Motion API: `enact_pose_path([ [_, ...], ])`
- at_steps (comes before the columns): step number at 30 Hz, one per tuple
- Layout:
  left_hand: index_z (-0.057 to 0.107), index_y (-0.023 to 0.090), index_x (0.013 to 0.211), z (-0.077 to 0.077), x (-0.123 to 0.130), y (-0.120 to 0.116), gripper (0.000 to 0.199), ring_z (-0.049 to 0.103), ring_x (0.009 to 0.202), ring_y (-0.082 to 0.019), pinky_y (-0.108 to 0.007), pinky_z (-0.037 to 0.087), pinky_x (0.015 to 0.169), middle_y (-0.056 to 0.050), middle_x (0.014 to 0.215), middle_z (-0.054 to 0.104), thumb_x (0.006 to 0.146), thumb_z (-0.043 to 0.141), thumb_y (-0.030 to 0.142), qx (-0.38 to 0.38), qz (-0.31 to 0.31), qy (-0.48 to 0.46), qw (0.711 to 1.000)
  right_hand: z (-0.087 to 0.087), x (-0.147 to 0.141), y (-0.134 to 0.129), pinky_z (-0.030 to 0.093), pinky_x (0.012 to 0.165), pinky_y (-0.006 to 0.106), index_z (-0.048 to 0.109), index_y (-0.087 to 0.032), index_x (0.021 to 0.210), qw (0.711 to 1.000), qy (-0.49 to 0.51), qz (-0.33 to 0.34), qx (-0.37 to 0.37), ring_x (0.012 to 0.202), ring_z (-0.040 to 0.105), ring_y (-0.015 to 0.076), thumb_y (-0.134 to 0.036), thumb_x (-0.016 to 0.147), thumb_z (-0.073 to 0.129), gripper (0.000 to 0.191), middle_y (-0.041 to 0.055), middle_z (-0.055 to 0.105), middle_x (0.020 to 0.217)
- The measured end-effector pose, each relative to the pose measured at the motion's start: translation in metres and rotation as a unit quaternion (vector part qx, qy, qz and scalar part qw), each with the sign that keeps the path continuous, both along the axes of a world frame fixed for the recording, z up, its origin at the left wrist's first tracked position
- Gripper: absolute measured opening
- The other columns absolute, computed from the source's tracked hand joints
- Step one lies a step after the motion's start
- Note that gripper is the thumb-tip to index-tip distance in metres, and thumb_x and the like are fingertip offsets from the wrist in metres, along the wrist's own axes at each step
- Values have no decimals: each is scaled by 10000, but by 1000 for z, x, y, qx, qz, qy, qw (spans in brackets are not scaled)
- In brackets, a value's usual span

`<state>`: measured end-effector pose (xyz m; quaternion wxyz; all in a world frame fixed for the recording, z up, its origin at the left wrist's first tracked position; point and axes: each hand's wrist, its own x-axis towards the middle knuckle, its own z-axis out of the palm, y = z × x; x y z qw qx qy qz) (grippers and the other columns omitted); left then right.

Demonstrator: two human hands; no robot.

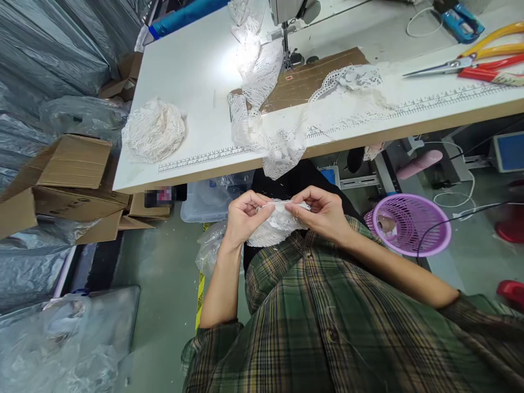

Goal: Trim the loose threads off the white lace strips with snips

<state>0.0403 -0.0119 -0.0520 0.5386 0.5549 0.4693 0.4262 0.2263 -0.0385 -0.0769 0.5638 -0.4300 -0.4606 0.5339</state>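
Note:
A piece of white lace (272,229) is held over my lap, below the table's front edge. My left hand (246,215) pinches its upper left edge between thumb and fingers. At its upper right, my right hand (321,212) pinches the same edge, the fingertips of both hands a short gap apart. Just above the hands, a long lace strip (285,153) hangs over the table edge and runs back toward the sewing machine (286,33). A round bundle of lace (154,131) lies on the table's left part.
On the white table (184,71), scissors (454,66), orange-handled pliers (491,46) and a blue tool (460,22) lie at the right. Brown cardboard (303,82) lies under the needle. A purple basket (409,224) stands right; open cardboard boxes (77,164) are left.

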Motion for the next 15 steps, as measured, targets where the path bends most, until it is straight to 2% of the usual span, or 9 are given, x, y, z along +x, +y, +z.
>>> enact_pose_path([
  [4, 564, 184, 867, -2, 1, 1, 406, 677, 671, -132, -235, 527, 632, -39, 816, 757, 680, 878, 360, -40, 14, -4, 999, -3, -1, 6, 471, 521, 248, 638, -190, 817, 998, 17, -5, -59, 600, 598, 127, -485, 677, 862, 395, 11, 687, 714],
  [7, 548, 195, 1055, -4, 0, 1, 515, 688, 710, -145, -242, 530, 662, -39, 847, 762, 692, 871, 364, -44, 20, 6, 999, -4, -1, 8, 485, 528, 248, 647, -189, 901, 997, 28, 3, -75, 620, 623, 136, -497, 665, 866, 445, 13, 699, 736],
  [10, 559, 196, 1198, -7, -4, -3, 610, 680, 760, -148, -248, 522, 702, -30, 886, 751, 693, 870, 337, -46, -28, 34, 998, -4, 0, 5, 507, 575, 260, 660, -193, 894, 998, 31, 20, -56, 650, 630, 139, -489, 699, 847, 401, 15, 692, 736],
  [12, 623, 182, 1158, -9, -11, -7, 582, 659, 748, -148, -242, 506, 680, -25, 886, 736, 659, 888, 324, -60, -84, 69, 992, -6, 2, 3, 518, 609, 274, 675, -196, 910, 998, 25, 32, -47, 682, 635, 146, -495, 735, 819, 376, 25, 696, 769],
  [15, 699, 150, 975, -12, -25, -15, 412, 615, 683, -143, -237, 476, 615, -21, 821, 703, 670, 872, 367, -89, -139, 102, 981, -18, 4, 2, 523, 665, 290, 691, -191, 954, 998, -1, 26, -52, 742, 637, 154, -506, 787, 766, 364, 47, 707, 859],
])
